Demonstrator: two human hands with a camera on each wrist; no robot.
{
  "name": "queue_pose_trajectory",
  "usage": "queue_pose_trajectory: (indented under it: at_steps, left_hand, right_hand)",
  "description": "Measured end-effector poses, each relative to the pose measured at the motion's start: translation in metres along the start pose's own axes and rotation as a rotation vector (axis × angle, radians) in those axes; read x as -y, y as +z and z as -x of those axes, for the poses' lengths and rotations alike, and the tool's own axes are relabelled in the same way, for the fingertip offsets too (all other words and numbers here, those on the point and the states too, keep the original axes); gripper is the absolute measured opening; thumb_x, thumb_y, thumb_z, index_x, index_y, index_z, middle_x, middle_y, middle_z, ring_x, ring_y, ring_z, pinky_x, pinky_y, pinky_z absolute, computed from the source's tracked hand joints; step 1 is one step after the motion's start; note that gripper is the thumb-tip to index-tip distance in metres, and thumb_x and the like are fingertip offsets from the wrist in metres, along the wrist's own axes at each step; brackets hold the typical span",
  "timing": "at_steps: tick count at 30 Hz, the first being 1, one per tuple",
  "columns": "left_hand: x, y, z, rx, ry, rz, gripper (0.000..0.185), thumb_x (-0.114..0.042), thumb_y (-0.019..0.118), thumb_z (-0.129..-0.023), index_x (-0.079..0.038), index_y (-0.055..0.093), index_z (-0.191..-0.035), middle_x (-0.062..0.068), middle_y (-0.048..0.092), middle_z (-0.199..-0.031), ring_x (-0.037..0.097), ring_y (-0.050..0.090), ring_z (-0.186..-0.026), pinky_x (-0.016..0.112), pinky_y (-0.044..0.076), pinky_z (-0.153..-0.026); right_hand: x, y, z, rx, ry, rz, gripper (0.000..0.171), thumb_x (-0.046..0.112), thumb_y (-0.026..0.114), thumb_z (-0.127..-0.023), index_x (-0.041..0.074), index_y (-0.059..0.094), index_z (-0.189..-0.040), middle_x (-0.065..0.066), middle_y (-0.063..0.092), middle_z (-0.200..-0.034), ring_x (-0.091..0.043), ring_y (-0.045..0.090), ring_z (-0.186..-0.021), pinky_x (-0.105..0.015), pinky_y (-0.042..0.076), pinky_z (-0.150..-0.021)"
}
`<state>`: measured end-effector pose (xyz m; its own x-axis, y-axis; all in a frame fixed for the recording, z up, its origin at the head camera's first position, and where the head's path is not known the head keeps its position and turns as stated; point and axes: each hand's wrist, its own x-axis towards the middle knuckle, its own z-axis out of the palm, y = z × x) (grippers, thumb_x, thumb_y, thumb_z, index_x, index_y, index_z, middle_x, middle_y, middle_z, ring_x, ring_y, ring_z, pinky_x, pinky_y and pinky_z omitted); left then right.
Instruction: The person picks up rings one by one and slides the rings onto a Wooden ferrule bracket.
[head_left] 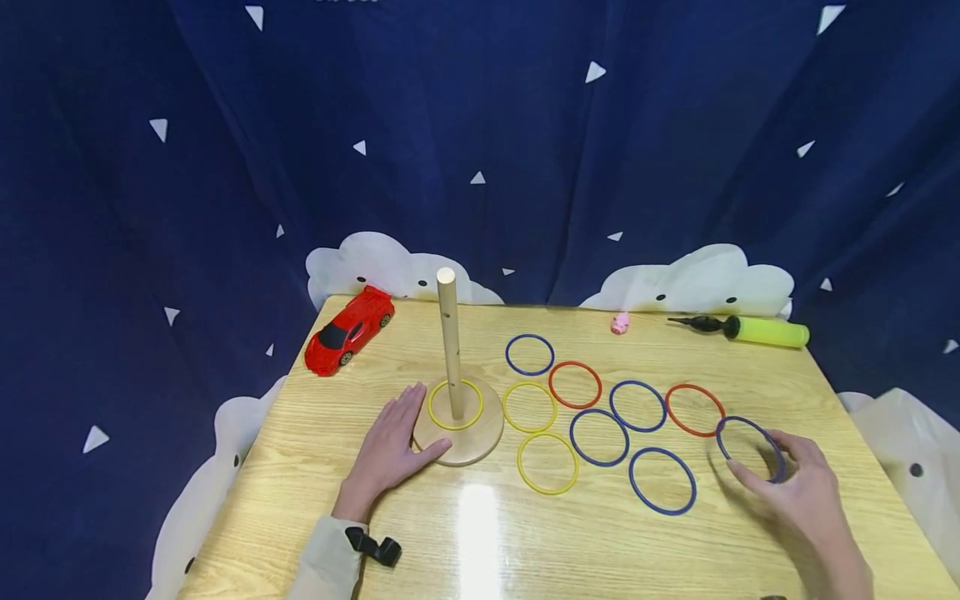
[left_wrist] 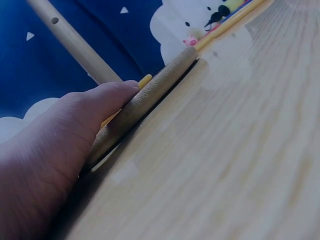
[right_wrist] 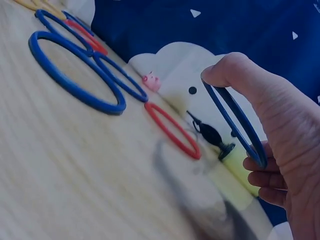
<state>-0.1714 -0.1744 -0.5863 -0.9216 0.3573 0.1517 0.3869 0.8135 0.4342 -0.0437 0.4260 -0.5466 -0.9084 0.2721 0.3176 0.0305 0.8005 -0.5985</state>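
Note:
In the head view my left hand (head_left: 386, 454) rests at the left edge of a round wooden base (head_left: 480, 437), its fingers straight. The thumb lies over the rim, as the left wrist view also shows. From the base rises an upright wooden peg (head_left: 451, 350), and a yellow ring (head_left: 482, 406) lies flat around its foot. At the right, my right hand (head_left: 810, 487) holds a blue ring (head_left: 738, 418) between thumb and fingers. The right wrist view shows this ring tilted and raised above the table. Just left of it lies a red ring (head_left: 693, 386).
Several blue, red and yellow rings lie flat between the hands, among them a blue ring (head_left: 632, 479) and a yellow ring (head_left: 519, 462). Along the back stand a red toy car (head_left: 348, 333), a small pink pig (head_left: 620, 323) and a yellow-green hand pump (head_left: 768, 331), before a blue curtain (head_left: 525, 125).

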Motion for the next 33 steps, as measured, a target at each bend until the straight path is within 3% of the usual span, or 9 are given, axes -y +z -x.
queue_pose_trajectory:
  at_steps: [5,10,12,13,14,19,23,28,33]
  left_hand:
    - [0.0,-0.001,0.001,0.002,-0.005,-0.001,0.109,-0.082,0.056,-0.088,-0.014,0.023,-0.168,0.001,0.026,-0.172,0.018,0.02,-0.16,0.045,0.017,-0.13]
    - [0.001,0.0,0.002,0.001,-0.008,0.0,0.11,-0.082,0.056,-0.088,-0.013,0.023,-0.168,0.003,0.027,-0.172,0.019,0.021,-0.16,0.045,0.017,-0.13]
    - [0.002,0.001,0.002,-0.004,-0.005,0.001,0.11,-0.082,0.056,-0.089,-0.013,0.024,-0.167,0.003,0.028,-0.172,0.02,0.021,-0.16,0.045,0.018,-0.13]
    - [0.002,0.001,0.002,-0.004,-0.006,0.0,0.11,-0.082,0.056,-0.089,-0.012,0.024,-0.167,0.003,0.028,-0.172,0.02,0.021,-0.16,0.045,0.018,-0.13]
    - [0.002,0.001,0.002,-0.005,-0.005,-0.001,0.109,-0.082,0.056,-0.089,-0.013,0.024,-0.167,0.003,0.027,-0.172,0.02,0.021,-0.16,0.045,0.018,-0.13]
    - [0.002,0.001,0.001,-0.006,-0.003,-0.007,0.109,-0.082,0.056,-0.089,-0.013,0.024,-0.167,0.003,0.027,-0.172,0.02,0.021,-0.16,0.045,0.018,-0.13]
    - [0.001,0.0,0.0,-0.024,0.011,0.0,0.108,-0.08,0.057,-0.089,-0.012,0.026,-0.167,0.004,0.028,-0.172,0.02,0.022,-0.159,0.046,0.019,-0.13]
    - [-0.002,-0.001,0.0,-0.028,0.011,0.001,0.109,-0.081,0.057,-0.088,-0.012,0.026,-0.167,0.003,0.029,-0.172,0.021,0.024,-0.159,0.046,0.02,-0.129]
    - [-0.002,-0.001,0.001,-0.026,0.009,0.005,0.108,-0.081,0.057,-0.089,-0.012,0.027,-0.167,0.004,0.03,-0.171,0.022,0.024,-0.159,0.047,0.021,-0.129]
  right_hand:
    - [0.01,-0.001,-0.011,0.006,-0.043,0.006,0.076,0.028,0.094,-0.075,-0.005,0.06,-0.135,-0.025,0.059,-0.129,-0.037,0.045,-0.117,-0.004,0.02,-0.099]
    - [0.024,0.001,-0.025,0.046,-0.091,-0.012,0.076,0.029,0.093,-0.077,-0.003,0.058,-0.137,-0.026,0.057,-0.132,-0.043,0.048,-0.121,-0.009,0.021,-0.104]
    - [0.031,0.003,-0.03,0.068,-0.107,-0.021,0.077,0.028,0.093,-0.077,-0.002,0.058,-0.138,-0.025,0.057,-0.133,-0.043,0.048,-0.122,-0.019,0.027,-0.109]
    - [0.036,0.004,-0.033,0.073,-0.119,-0.024,0.076,0.028,0.094,-0.076,-0.001,0.059,-0.137,-0.023,0.058,-0.133,-0.041,0.048,-0.122,-0.019,0.027,-0.107]
    - [0.042,0.004,-0.035,0.087,-0.129,-0.029,0.076,0.028,0.094,-0.076,-0.001,0.059,-0.137,-0.023,0.058,-0.133,-0.041,0.048,-0.122,-0.027,0.031,-0.108]
    - [0.074,0.009,-0.049,0.124,-0.214,-0.05,0.075,0.027,0.096,-0.073,-0.001,0.06,-0.134,-0.02,0.059,-0.13,-0.039,0.05,-0.121,-0.032,0.037,-0.102]
    - [0.097,0.011,-0.061,0.157,-0.257,-0.05,0.08,0.028,0.097,-0.071,0.001,0.059,-0.135,-0.019,0.058,-0.132,-0.04,0.05,-0.124,-0.049,0.04,-0.095]
    - [0.128,0.014,-0.075,0.195,-0.34,-0.049,0.083,0.031,0.097,-0.07,0.002,0.057,-0.138,-0.016,0.062,-0.126,-0.038,0.051,-0.124,-0.058,0.041,-0.092]
    - [0.161,0.019,-0.092,0.196,-0.453,-0.086,0.081,0.027,0.097,-0.066,0.007,0.061,-0.136,-0.004,0.067,-0.118,-0.026,0.054,-0.122,-0.044,0.04,-0.1]
